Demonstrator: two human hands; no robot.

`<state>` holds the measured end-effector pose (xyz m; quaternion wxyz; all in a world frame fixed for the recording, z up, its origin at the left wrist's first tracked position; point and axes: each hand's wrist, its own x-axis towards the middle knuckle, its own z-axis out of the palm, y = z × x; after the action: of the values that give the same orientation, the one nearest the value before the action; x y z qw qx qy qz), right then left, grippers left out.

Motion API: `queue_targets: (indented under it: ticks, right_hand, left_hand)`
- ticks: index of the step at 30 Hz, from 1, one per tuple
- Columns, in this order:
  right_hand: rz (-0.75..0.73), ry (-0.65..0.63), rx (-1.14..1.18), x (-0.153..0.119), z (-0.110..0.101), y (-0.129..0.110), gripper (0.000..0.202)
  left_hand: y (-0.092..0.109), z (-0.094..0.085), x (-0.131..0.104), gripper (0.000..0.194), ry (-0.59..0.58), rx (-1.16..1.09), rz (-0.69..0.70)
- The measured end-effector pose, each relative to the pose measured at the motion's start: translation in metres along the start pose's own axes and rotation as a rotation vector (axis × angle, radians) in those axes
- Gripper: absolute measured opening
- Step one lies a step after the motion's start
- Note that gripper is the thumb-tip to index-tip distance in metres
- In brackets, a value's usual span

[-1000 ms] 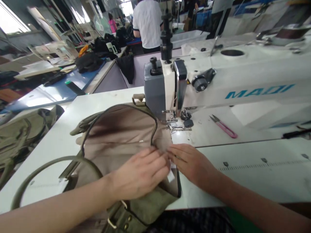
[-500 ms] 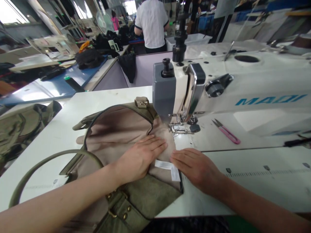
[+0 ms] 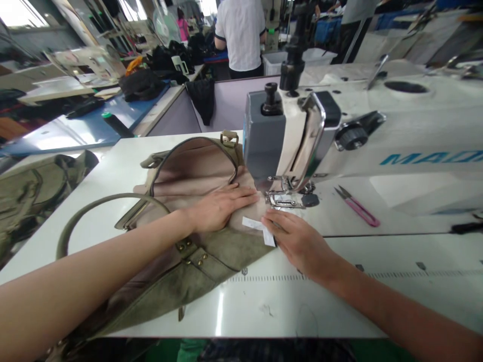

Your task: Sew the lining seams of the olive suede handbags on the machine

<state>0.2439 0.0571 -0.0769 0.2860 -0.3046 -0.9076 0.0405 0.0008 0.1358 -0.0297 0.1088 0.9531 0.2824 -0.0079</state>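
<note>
An olive-green handbag [image 3: 226, 251] lies open on the white sewing table, its pinkish-beige lining [image 3: 188, 173] showing. My left hand [image 3: 217, 207] rests flat on the lining, fingers stretched toward the presser foot [image 3: 285, 201] of the sewing machine. At the lining's right edge, my right hand [image 3: 298, 239] has its fingers closed on the fabric; its thumb is hidden. Between the hands sits a white label [image 3: 254, 224] on the lining. The bag's curved handle [image 3: 79, 218] arches beneath and left of my left forearm. The lining's edge lies close to the presser foot.
The white sewing machine [image 3: 426, 130] fills the right side. Pink-handled thread snips [image 3: 358, 207] lie right of its foot. Another olive bag [image 3: 30, 196] lies at the left, near a dark thread cone [image 3: 117, 124]. A person in a white shirt [image 3: 241, 35] stands behind.
The bag and lining have moved away from me, toward the back of the table. Both hands have moved slightly forward with them, and more tabletop shows in front.
</note>
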Motion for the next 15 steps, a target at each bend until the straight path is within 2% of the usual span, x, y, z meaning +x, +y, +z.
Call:
queue_targets:
  ticks: [2, 3, 4, 5, 7, 9, 10, 12, 15]
  right_hand:
    - [0.019, -0.023, 0.028, 0.000, 0.000, 0.000, 0.039]
    - [0.026, -0.033, 0.041, 0.000, 0.000, 0.000, 0.041]
    - [0.030, -0.043, 0.054, 0.000, -0.001, -0.001, 0.042]
    - [0.033, -0.046, 0.058, 0.000, -0.002, -0.001, 0.043]
    - [0.037, -0.035, 0.037, -0.001, -0.005, -0.004, 0.047]
    - [0.026, 0.001, 0.003, -0.004, -0.007, -0.010, 0.051]
    - [0.020, 0.021, -0.001, -0.006, -0.008, -0.016, 0.052]
    - [0.013, 0.046, 0.035, -0.012, -0.010, -0.030, 0.051]
    - [0.050, 0.028, 0.150, -0.020, -0.015, -0.053, 0.044]
  left_hand:
    - [0.009, -0.013, -0.002, 0.045, -0.023, 0.041, -0.052]
    - [0.022, -0.020, -0.007, 0.033, -0.053, 0.075, -0.094]
    - [0.039, -0.024, -0.013, 0.030, -0.091, 0.113, -0.136]
    - [0.060, -0.027, -0.022, 0.039, -0.133, 0.153, -0.168]
    - [0.107, -0.024, -0.044, 0.048, -0.175, 0.201, -0.157]
    - [0.147, -0.013, -0.066, 0.035, -0.092, 0.234, -0.128]
    - [0.160, -0.006, -0.075, 0.029, -0.034, 0.228, -0.133]
    - [0.173, 0.004, -0.087, 0.018, 0.088, 0.167, -0.168]
    - [0.169, 0.008, -0.094, 0.011, 0.227, 0.062, -0.182]
